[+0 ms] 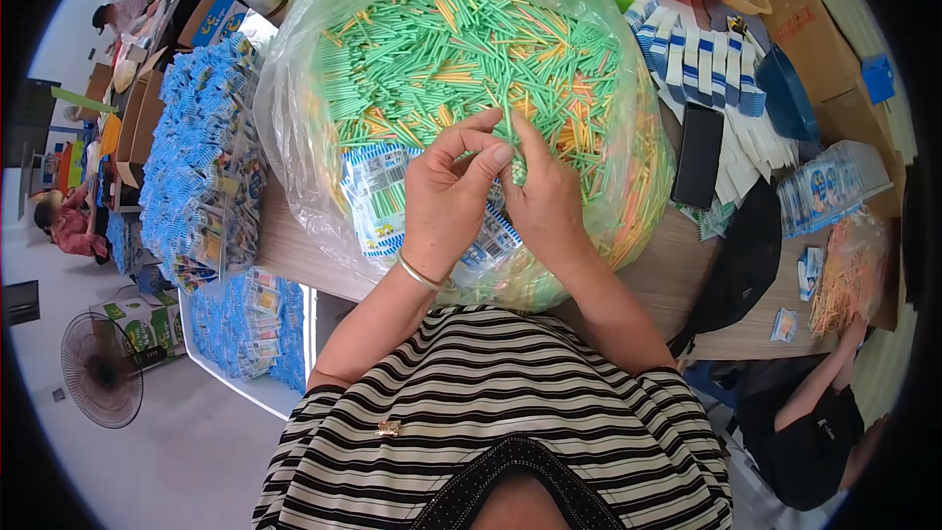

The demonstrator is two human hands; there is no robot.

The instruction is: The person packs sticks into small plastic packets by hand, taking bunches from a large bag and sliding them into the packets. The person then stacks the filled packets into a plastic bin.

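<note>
A large clear plastic bag [294, 98] lies open in front of me, full of thin green, yellow and pink sticks [422, 59]. Over its near part, my left hand [449, 191] has thumb and forefinger pinched close to my right hand; whether anything is between them is too small to tell. My right hand [542, 201] holds a small bundle of green sticks [517, 162], their ends showing below its fingers. Under and beside my left hand lie blue-and-white printed packets [368, 201], with green sticks visible through one of them.
Blue packets are heaped at the left [196, 157], above a white bin [211, 348] of more packets. At the right are a black phone [697, 157], stacked blue-and-white packaging [702, 64], a black bag [741, 265] and a co-worker's arm [819, 378]. A fan [101, 370] stands lower left.
</note>
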